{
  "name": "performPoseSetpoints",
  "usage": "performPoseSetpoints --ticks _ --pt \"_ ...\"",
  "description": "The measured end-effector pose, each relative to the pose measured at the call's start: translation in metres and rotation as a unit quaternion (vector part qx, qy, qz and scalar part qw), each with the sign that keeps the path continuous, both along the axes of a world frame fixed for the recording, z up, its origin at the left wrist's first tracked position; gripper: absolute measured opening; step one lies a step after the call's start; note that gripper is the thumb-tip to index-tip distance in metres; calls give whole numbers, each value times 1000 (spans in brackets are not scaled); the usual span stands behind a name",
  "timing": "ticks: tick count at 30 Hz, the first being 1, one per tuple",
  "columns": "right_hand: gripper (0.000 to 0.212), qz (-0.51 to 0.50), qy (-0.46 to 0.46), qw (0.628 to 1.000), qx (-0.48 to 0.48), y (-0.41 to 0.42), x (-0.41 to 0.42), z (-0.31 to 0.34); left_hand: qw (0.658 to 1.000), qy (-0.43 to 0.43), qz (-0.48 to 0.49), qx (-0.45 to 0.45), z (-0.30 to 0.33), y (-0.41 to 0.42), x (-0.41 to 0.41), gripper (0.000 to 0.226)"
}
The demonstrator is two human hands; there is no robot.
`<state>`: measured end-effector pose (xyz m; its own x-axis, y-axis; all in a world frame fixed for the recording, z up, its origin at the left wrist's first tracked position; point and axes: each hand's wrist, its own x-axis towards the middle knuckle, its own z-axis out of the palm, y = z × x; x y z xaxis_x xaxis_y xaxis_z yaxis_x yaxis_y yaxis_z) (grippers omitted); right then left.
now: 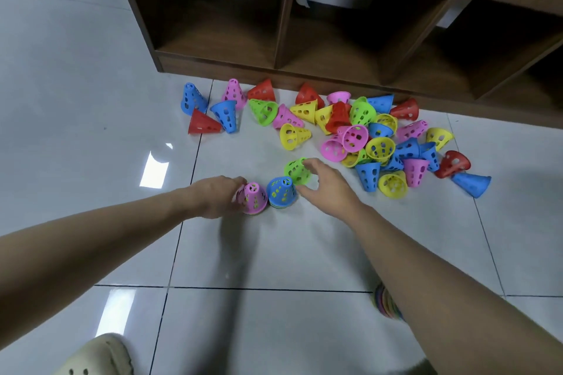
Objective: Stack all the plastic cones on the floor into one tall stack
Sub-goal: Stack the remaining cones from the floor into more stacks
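Left hand [217,196] grips the upright pink cone [252,198], likely steadying it as a stack base. Right hand [323,184] pinches a green cone [297,170], tilted, just beyond the blue cone [281,191]. Loose cones [380,137] lie scattered further out on the floor [259,253].

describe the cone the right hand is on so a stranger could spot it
On the white tiled floor, nearer than the big pile, stand a pink and a blue cone. Just behind the blue one, a green cone lies tipped under the right hand: the only green one there.

Ringed stack [384,303] — mostly behind right forearm; beige shoe [97,356] — cut off below
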<state>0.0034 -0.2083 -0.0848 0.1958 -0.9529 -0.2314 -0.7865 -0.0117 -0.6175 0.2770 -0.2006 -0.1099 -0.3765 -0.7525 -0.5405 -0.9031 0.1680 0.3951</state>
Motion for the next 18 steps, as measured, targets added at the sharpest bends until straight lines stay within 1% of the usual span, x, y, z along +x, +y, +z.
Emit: performPoseSetpoints --ticks 3,6,8,10,14,18 --pt "49 -2 27 1000 -11 -16 -30 34 998 -39 -39 -10 27 -14 2 69" --pt "50 12 85 996 -19 -30 -65 66 997 -43 -50 -39 68 -38 3 66" --pt "51 -3 100 995 -15 -36 -88 86 996 -44 -43 -61 95 -56 -2 63" --pt "48 -18 114 993 -8 -39 -112 101 994 -52 -50 -83 120 -71 -15 59" --pt "48 -41 127 991 17 -40 -156 102 988 -60 -87 -112 152 -89 -67 61" --pt "55 -61 106 991 47 -45 -191 86 988 -44 -83 -127 149 -99 -121 61"
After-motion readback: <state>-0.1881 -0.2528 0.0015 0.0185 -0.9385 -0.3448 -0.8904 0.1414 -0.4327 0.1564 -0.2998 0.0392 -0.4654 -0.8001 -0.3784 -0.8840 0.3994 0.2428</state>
